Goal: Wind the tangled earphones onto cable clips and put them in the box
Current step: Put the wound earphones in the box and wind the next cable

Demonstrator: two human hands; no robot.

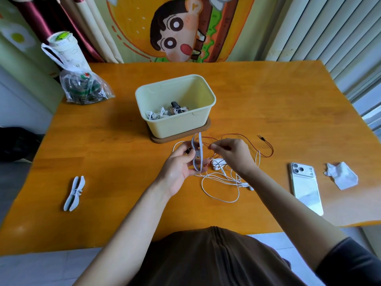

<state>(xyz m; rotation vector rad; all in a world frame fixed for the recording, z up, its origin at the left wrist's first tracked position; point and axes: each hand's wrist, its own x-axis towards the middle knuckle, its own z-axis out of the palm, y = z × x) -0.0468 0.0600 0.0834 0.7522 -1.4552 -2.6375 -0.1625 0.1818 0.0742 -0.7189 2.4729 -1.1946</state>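
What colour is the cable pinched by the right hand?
Dark red; the head view shows the cable looping beyond the right hand.

Grey clip (pixel 201 149) upright, earphones (pixel 216 162) tangled, box (pixel 177 126) seemingly part-filled.

Unclear bag (pixel 86 87) contents; box (pixel 177 126) wall half-hides earphones (pixel 159 114).

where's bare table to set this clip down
Bare table between the spare clips and the left hand, and right of the box, behind the phone. Crowded: the cable tangle under the right hand.
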